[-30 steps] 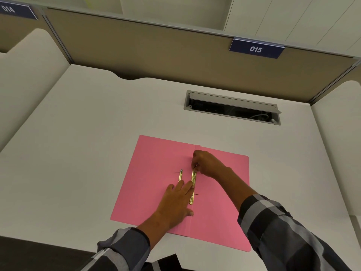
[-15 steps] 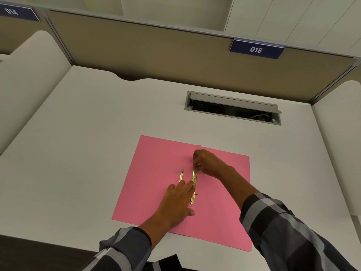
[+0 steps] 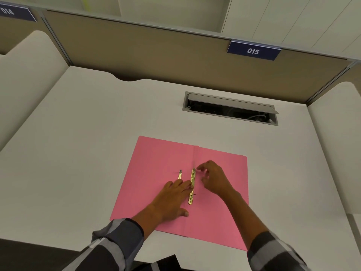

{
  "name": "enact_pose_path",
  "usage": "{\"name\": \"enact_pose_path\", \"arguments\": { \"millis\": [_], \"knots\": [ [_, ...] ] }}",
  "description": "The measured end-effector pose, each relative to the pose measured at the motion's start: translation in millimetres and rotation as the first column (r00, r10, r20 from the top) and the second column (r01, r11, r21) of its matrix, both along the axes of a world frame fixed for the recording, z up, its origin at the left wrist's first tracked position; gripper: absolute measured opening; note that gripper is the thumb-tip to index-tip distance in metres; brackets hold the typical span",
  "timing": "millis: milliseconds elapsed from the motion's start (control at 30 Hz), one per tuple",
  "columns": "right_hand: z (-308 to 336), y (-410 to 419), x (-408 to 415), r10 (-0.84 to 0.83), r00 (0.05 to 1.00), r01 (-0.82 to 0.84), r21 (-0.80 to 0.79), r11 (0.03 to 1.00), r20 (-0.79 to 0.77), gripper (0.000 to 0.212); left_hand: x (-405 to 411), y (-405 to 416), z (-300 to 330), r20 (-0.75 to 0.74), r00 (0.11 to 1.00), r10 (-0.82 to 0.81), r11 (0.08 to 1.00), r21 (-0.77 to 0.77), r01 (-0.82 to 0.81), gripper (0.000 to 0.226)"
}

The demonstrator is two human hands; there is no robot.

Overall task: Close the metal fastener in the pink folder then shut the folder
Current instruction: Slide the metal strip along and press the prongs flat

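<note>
Pressing flat on the pink folder (image 3: 156,163), left hand (image 3: 172,198) with fingers spread and open, fingertips touching the lower half of the brass metal fastener (image 3: 192,184), holding nothing. Just beside it on the right, right hand (image 3: 214,179) hovering over the folder with fingers loosely curled and apart, thumb and forefinger tips next to the fastener's upper end, nothing pinched between them. Grey checked sleeves (image 3: 117,241) on both forearms, nearest the camera. Folder lying open and flat on a white desk (image 3: 88,143), near the front edge, spine running away from the viewer. Fastener bar lying along the spine crease, with a thin prong (image 3: 194,165) standing up at its far end and a short prong sticking out near its close end. Second, shorter brass strip (image 3: 180,174) left of the bar, partly under the left fingers. Farther back, a grey cable hatch (image 3: 230,108) set into the desk, lid propped open, cables inside. Beyond that, a tan partition (image 3: 156,55) carrying a blue label (image 3: 253,50) reading 015.
</note>
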State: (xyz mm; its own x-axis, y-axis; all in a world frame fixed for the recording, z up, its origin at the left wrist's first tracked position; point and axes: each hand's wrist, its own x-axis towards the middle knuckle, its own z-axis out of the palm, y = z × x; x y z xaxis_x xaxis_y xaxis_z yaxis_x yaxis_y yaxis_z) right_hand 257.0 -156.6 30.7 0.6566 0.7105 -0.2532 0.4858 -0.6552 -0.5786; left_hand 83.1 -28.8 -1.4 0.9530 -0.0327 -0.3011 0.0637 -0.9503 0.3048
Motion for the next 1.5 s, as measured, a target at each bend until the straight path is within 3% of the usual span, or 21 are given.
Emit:
{"name": "enact_pose_path", "arguments": {
  "millis": [167,233,367,500,733,1067,1500],
  "knots": [
    [-8,-37,-40,0.036,0.964,-0.036,0.004,0.999,-0.263,0.042,4,15,5,-0.042,0.996,-0.076,0.997,-0.002,0.076,0.102],
    [-11,-37,-57,0.042,0.975,-0.032,0.05,0.998,-0.216,0.038,6,19,7,-0.051,0.994,-0.097,0.995,-0.004,0.097,0.105],
    [-14,-34,-75,-0.064,0.997,0.071,0.152,0.986,-0.051,0.008,9,26,12,-0.055,0.989,-0.135,0.991,0.004,0.135,0.103],
    [-13,-39,-83,-0.16,0.986,0.152,0.161,0.975,0.039,0.01,10,26,13,-0.06,0.988,-0.143,0.99,0.013,0.144,0.102],
    [-16,-44,-107,-0.134,0.979,0.111,0.148,0.983,0.152,0.016,10,24,11,-0.066,0.988,-0.143,0.989,0.026,0.144,0.103],
    [-18,-26,-135,-0.228,0.967,0.222,0.067,0.973,0.111,0.019,10,21,10,-0.062,0.987,-0.145,0.987,0.06,0.149,0.104],
    [-14,-10,-146,-0.538,0.839,0.542,0.031,0.84,-0.079,0.026,10,16,15,-0.06,0.987,-0.146,0.984,0.093,0.151,0.102]
  ]
}}
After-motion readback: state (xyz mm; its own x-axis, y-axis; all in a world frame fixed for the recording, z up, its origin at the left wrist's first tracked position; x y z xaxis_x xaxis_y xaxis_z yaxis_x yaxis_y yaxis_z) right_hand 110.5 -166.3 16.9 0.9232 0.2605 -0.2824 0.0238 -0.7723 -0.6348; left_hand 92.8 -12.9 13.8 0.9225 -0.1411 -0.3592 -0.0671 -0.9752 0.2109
